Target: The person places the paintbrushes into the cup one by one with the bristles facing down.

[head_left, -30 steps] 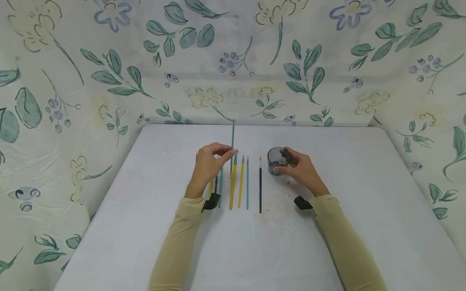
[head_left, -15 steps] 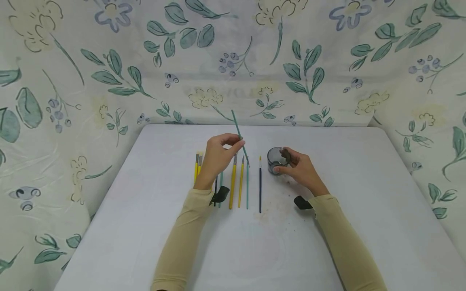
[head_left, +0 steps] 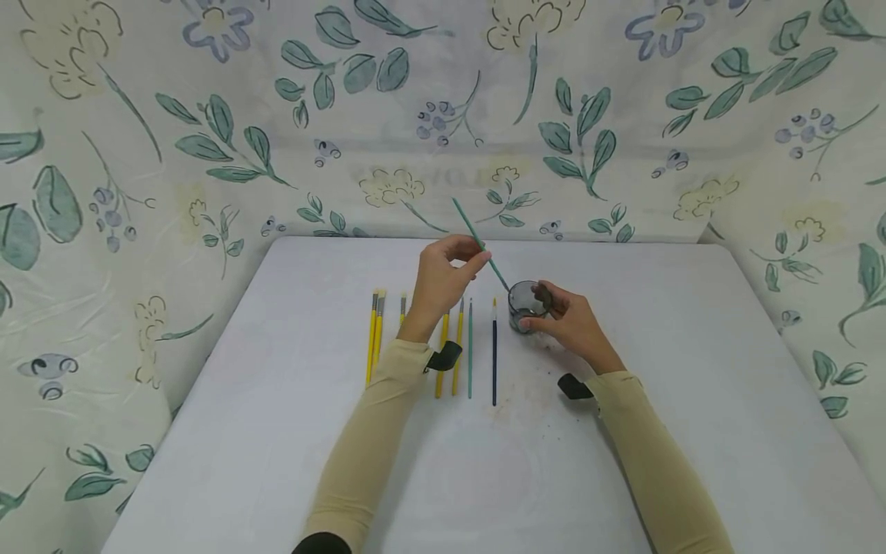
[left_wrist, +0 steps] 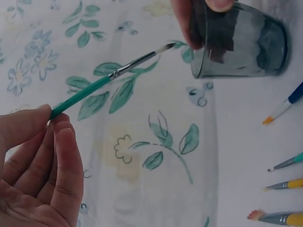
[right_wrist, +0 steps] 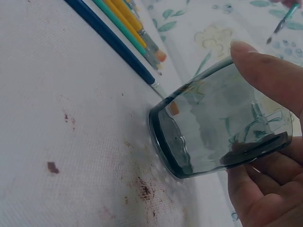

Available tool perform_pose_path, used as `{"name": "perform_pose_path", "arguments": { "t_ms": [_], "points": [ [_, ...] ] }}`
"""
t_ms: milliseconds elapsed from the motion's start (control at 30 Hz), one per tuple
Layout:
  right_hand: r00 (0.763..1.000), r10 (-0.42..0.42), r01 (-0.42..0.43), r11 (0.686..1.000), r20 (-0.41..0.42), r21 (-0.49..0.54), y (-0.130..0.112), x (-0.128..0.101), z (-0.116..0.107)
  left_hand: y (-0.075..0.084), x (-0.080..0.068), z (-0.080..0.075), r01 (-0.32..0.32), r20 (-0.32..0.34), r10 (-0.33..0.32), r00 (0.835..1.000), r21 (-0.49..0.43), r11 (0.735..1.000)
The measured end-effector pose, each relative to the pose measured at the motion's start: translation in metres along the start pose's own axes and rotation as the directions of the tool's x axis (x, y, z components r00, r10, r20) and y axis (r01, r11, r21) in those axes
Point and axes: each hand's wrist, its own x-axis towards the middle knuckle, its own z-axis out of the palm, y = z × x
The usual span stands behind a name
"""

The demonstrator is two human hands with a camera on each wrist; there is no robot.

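Observation:
My left hand [head_left: 443,273] pinches a thin green paintbrush [head_left: 477,240] by its handle; the brush slants down to the right, its bristle tip just at the rim of a dark smoky glass cup [head_left: 527,305]. In the left wrist view the green brush [left_wrist: 106,81] points its white tip toward the glass cup [left_wrist: 241,42]. My right hand [head_left: 571,319] holds the cup, thumb and fingers round its wall; the right wrist view shows the cup [right_wrist: 213,127] standing on the table, gripped by the fingers [right_wrist: 270,75].
Several brushes lie in a row on the white table [head_left: 277,431]: yellow ones [head_left: 374,338] at left, a green one [head_left: 469,346] and a dark blue one [head_left: 494,354] next to the cup. Brown stains [head_left: 519,392] mark the cloth. Flowered fabric [head_left: 208,131] walls the back and sides.
My left hand has lifted the green brush from the row and carried it right, tilting its tip to the cup's rim. The right hand stays on the cup.

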Motion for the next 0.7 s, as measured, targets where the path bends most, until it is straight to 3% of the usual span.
{"name": "perform_pose_path", "arguments": {
  "t_ms": [533, 700],
  "points": [
    [0.999, -0.032, 0.032, 0.999, 0.004, 0.022, 0.003, -0.001, -0.001, -0.019, 0.002, 0.034, 0.065, 0.102, -0.070, 0.992, 0.050, 0.997],
    [0.999, -0.034, 0.034, 0.999, 0.003, 0.014, 0.003, -0.001, 0.000, -0.024, -0.001, 0.040, 0.090, 0.107, -0.099, 0.989, 0.086, 0.992]
  ]
}}
